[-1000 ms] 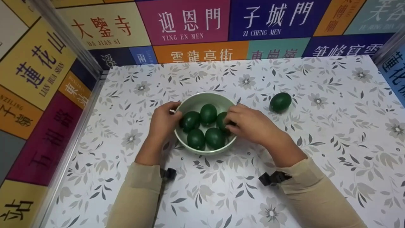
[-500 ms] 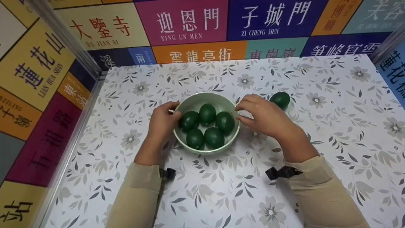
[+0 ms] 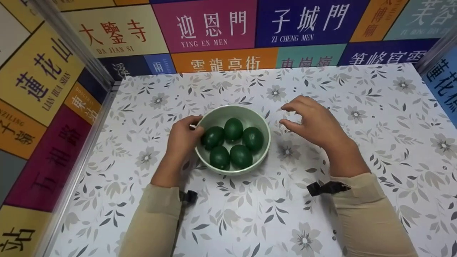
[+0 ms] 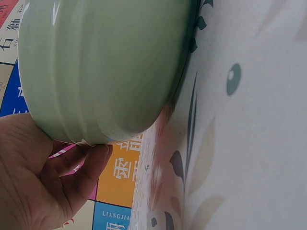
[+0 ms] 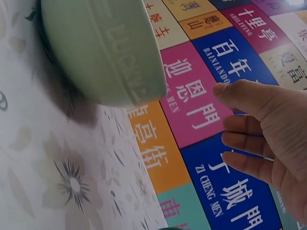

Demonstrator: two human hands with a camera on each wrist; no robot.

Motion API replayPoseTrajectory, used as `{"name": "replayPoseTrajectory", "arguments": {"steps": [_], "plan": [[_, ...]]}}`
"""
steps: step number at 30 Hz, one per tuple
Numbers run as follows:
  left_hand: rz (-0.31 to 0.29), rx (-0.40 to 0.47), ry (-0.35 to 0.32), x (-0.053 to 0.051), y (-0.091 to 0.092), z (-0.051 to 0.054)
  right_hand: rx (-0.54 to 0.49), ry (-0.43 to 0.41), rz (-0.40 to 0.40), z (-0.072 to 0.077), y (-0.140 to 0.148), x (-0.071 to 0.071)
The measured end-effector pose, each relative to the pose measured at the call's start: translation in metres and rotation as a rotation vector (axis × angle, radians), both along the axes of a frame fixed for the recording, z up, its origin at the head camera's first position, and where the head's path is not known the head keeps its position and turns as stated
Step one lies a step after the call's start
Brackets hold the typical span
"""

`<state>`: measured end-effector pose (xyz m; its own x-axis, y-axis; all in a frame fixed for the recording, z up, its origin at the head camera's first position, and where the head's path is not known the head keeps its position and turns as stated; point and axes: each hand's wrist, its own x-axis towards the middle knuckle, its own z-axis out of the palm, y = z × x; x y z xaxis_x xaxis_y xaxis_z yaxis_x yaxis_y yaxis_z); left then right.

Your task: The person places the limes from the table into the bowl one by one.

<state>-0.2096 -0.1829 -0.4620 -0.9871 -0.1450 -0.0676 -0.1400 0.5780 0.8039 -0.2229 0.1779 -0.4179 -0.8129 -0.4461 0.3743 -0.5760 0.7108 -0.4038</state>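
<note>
A pale green bowl stands on the table, holding several glossy, dark green egg-shaped things that look like fruit; their exact kind is unclear. At its left rim my left hand grips the bowl, thumb over the edge and fingers outside. The left wrist view shows those fingers against the bowl's side. My right hand hovers to the right of the bowl, apart from it, thumb and fingers spread with nothing between them. It covers the spot where another green fruit lay in the earlier frames.
Floral white paper covers the table. Panels with coloured lettering rise along the back, and similar ones along the left side. Each sleeve carries a black wrist strap.
My right hand has let go of a green fruit inside the bowl and drawn away right, over the fruit on the table. My left hand has stayed on the rim.
</note>
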Motion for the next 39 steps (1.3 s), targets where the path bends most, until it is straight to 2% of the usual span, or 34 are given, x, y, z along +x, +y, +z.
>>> {"name": "replayPoseTrajectory", "arguments": {"steps": [10,16,24,39], "plan": [[0.001,0.006,-0.011,0.0,-0.001,-0.001,-0.033,-0.106,-0.118,-0.005,0.023,-0.01],[-0.002,0.007,-0.002,-0.001,-0.002,-0.002,-0.015,-0.177,-0.177,-0.013,0.034,-0.017],[-0.006,0.002,0.001,-0.001,-0.002,-0.001,-0.017,-0.288,-0.216,-0.028,0.048,-0.025],[-0.011,0.027,-0.003,-0.001,-0.002,-0.001,-0.03,-0.41,-0.269,-0.047,0.065,-0.035]]}}
